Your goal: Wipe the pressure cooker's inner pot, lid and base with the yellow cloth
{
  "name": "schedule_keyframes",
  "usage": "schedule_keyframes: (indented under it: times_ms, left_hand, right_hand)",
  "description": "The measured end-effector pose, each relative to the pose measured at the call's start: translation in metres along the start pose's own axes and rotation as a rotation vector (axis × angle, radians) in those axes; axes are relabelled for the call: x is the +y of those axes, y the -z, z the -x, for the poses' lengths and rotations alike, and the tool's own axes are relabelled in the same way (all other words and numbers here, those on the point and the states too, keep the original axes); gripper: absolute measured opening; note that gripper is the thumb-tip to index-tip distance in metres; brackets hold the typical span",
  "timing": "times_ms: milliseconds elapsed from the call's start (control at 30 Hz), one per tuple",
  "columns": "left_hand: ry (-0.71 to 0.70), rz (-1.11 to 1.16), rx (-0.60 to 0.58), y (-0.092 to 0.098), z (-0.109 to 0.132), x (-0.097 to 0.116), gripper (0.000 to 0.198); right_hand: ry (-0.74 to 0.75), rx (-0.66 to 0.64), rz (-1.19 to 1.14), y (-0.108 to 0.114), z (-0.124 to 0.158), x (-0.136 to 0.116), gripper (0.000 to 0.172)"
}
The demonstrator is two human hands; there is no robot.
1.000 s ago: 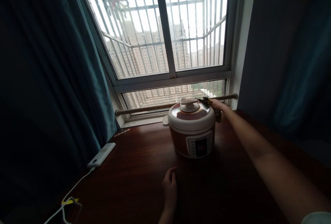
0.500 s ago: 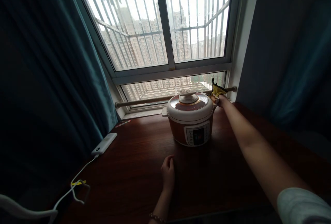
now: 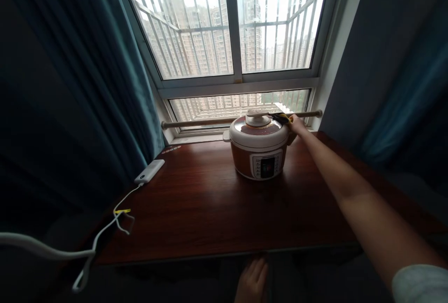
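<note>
On the wooden table stands an electric pressure cooker (image 3: 241, 158), brown and white, with a control panel on its front and its lid on. My right hand (image 3: 297, 125) is stretched out to the cooker's right side, closed on a yellow and black cloth (image 3: 280, 117). Part of the cloth lies against the right edge of the lid, near the knob (image 3: 258, 119). Below the table's front edge is my left hand (image 3: 252, 278), seen from its back, with fingers extended and nothing visible in them.
A white power strip (image 3: 150, 171) lies at the table's (image 3: 196, 210) left side, its white cable (image 3: 105, 229) running toward me with a yellow tie on it. Behind the cooker, a horizontal rail (image 3: 199, 122) crosses the barred window. Blue curtains (image 3: 115, 74) hang at the left.
My right hand has moved the cloth from beside the cooker's right handle onto the lid's edge. My left hand has drawn back from the tabletop to below its front edge. The view has shifted.
</note>
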State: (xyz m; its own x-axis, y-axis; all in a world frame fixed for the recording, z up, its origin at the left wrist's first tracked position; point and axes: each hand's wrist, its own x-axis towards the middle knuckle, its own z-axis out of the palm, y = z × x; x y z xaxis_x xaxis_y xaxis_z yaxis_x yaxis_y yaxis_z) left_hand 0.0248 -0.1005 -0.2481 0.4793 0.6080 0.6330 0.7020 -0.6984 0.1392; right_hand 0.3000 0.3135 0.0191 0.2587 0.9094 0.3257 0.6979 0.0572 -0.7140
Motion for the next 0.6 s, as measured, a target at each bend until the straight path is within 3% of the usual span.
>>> schedule_keyframes:
  times_ms: [100,233,300,600]
  left_hand:
    - [0.017,-0.068,-0.154,-0.016,0.009,0.003,0.039]
    - [0.148,-0.074,-0.428,-0.027,0.013,0.004,0.053]
    - [0.209,-0.059,-0.505,-0.033,0.016,0.005,0.06]
    - [0.555,-0.092,-0.471,-0.059,0.045,0.014,0.064]
  right_hand:
    - [-0.007,-0.017,0.047,0.0,0.0,0.0,0.03]
    - [-0.013,-0.047,0.065,0.005,-0.002,0.002,0.03]
    - [-0.014,-0.058,0.063,0.006,-0.002,0.003,0.03]
    - [-0.023,-0.059,0.06,0.004,0.0,0.008,0.029]
